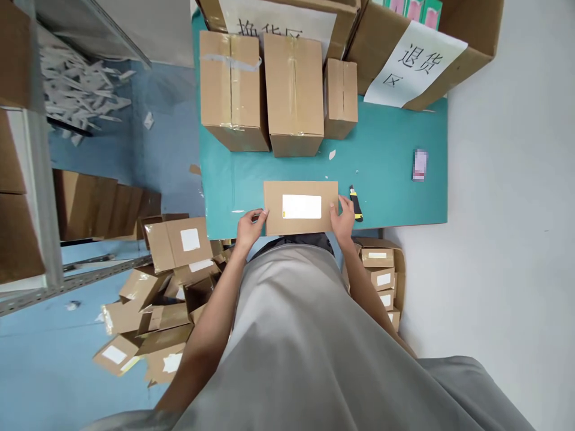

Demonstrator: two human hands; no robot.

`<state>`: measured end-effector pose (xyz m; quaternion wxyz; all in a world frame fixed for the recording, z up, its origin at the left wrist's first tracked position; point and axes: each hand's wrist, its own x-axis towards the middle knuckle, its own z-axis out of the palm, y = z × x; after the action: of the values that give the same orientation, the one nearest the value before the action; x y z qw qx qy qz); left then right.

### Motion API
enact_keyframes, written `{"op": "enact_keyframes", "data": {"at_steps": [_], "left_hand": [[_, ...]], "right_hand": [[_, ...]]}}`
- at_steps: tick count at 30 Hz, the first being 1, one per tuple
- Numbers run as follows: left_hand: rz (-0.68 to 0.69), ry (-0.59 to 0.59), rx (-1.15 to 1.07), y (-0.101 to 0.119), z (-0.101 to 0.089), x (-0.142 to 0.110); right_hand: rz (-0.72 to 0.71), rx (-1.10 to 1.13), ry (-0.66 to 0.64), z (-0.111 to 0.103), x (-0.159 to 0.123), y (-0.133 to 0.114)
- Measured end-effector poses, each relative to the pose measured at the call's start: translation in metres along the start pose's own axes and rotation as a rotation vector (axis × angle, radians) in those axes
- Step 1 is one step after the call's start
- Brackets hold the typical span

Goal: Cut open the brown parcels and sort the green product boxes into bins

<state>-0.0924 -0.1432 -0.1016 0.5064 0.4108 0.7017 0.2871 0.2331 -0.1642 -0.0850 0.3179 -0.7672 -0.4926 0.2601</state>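
Observation:
A flat brown cardboard box (273, 206) with a white label (302, 206) sits at the front of the green table, between my two hands. My left hand (250, 228) grips its left edge, with the thumb and fingertips at the side. At the right edge, my right hand (343, 220) has its thumb on the top face and its fingers along the side. Just beyond those fingers lies a yellow-and-black utility knife (356, 203). The underside of the box is hidden.
Three taped cartons (294, 90) stand along the back of the green table (390, 140). Behind them are larger boxes with paper signs (415, 63). A small blurred pack (420, 165) lies at right. Discarded cartons (168, 317) pile on the floor at left, beside metal shelving (49, 179).

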Motion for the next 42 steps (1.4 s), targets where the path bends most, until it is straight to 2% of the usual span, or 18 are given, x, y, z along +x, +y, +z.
{"op": "enact_keyframes", "data": {"at_steps": [3,5,8,13,19,23,27,29,31,33,36,39,42], "left_hand": [[0.003,-0.005,0.011,-0.001,0.001,-0.002],[-0.006,-0.008,0.017,0.000,0.002,-0.003],[-0.013,-0.001,0.021,0.001,0.004,-0.002],[-0.018,-0.005,0.013,0.001,0.004,-0.001],[-0.049,-0.019,-0.043,-0.004,0.004,0.000],[-0.183,-0.066,-0.266,-0.016,0.008,0.009],[-0.373,-0.145,-0.269,-0.025,0.021,0.026],[-0.402,-0.173,-0.262,-0.024,0.030,0.032],[-0.374,-0.161,-0.262,-0.019,0.036,0.034],[-0.312,-0.152,-0.267,-0.011,0.038,0.029],[-0.217,-0.222,-0.297,0.004,0.036,0.015],[-0.175,-0.318,-0.343,0.019,0.037,0.001],[-0.153,-0.359,-0.358,0.035,0.039,-0.010]], "right_hand": [[-0.124,-0.035,-0.044,0.003,-0.015,-0.015],[-0.126,-0.107,-0.091,0.009,-0.024,-0.023],[-0.084,-0.219,-0.096,0.019,-0.030,-0.029],[-0.071,-0.232,-0.127,0.023,-0.027,-0.023],[-0.087,-0.218,-0.106,0.024,-0.022,-0.015],[-0.089,-0.208,-0.100,0.024,-0.021,-0.014],[-0.097,-0.207,-0.068,0.025,-0.021,-0.010],[-0.095,-0.203,-0.033,0.021,-0.018,-0.004],[-0.075,-0.180,0.005,0.011,-0.012,0.004],[-0.037,-0.122,0.034,-0.006,-0.004,0.010],[-0.003,-0.019,0.069,-0.034,0.007,0.010],[-0.064,0.035,0.069,-0.049,0.002,-0.012],[-0.181,0.041,-0.029,-0.044,-0.021,-0.051]]}}
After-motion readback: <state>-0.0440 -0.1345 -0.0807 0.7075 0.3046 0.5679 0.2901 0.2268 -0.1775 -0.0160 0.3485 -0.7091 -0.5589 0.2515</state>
